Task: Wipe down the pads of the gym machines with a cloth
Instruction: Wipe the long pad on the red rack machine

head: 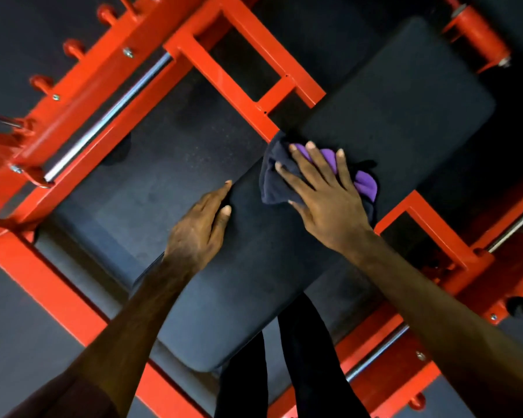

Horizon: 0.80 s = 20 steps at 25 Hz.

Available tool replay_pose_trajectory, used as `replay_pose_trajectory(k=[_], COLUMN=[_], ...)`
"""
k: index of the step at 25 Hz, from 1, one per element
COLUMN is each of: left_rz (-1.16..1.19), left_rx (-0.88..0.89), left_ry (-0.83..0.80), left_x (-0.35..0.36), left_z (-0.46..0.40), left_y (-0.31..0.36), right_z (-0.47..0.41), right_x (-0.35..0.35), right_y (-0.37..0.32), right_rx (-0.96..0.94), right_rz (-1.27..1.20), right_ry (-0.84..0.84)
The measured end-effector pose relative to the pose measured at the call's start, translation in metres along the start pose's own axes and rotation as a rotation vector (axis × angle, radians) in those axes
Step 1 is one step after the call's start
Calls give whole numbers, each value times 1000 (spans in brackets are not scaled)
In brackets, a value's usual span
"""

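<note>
the wiping step is under way on the long black pad (360,122) of a red-framed machine (212,46). the right hand (323,191) lies flat on a bunched purple and dark cloth (366,184), fingers straight and spread, pressing it down near the pad's middle, close to the edge by the frame. the left hand (200,230) rests on the pad's left edge, its visible finger and thumb lying straight along the surface; whether the other fingers wrap over the side cannot be told. the person's dark-clad legs (299,357) show below the near end of the pad. judging by the cloth's place, the far half and the near end may yet need passes; the next move likely calls for sliding the cloth along the pad's length under even pressure while the left hand steadies the body.
</note>
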<state>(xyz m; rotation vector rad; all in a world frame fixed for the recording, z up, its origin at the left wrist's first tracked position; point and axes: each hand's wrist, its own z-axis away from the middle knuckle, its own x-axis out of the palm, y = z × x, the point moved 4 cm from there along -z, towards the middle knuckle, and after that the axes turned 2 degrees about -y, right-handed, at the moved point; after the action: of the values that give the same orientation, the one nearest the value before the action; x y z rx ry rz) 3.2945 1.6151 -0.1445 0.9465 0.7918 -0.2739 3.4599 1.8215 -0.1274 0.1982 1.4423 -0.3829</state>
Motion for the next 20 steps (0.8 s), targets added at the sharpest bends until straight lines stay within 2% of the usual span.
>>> replay_pose_trajectory(k=[2, 4, 6, 9, 12, 14, 15, 17, 19, 20], left_rz=[-38, -58, -66, -39, -36, -54, -66, -54, -24, -26], left_rx=[0, -6, -16, 28, 48, 25, 20, 30, 56, 72], left_ry=[-1, -2, 8, 27, 41, 64, 80, 85, 48, 25], left_x=[5, 12, 16, 16, 20, 23, 24, 25, 25, 25], left_z=[-9, -21, -31, -42, -51, -57, -59, -66, -73, -78], left_y=[9, 18, 26, 35, 42, 50, 53, 57, 58, 61], right_z=[-26, -54, -48, 16, 29, 2, -9, -2, 42, 67], right_x=[0, -3, 0, 3, 2, 0, -2, 0, 4, 3], right_y=[7, -10, -21, 9, 46, 40, 31, 19, 26, 36], right_rx=[206, 318, 233, 108, 336, 500, 511, 356, 184, 171], right_rz=[-37, -75, -73, -19, -19, -65, -80, -83, -41, -28], right_ry=[42, 63, 38, 6, 14, 70, 77, 62, 33, 21])
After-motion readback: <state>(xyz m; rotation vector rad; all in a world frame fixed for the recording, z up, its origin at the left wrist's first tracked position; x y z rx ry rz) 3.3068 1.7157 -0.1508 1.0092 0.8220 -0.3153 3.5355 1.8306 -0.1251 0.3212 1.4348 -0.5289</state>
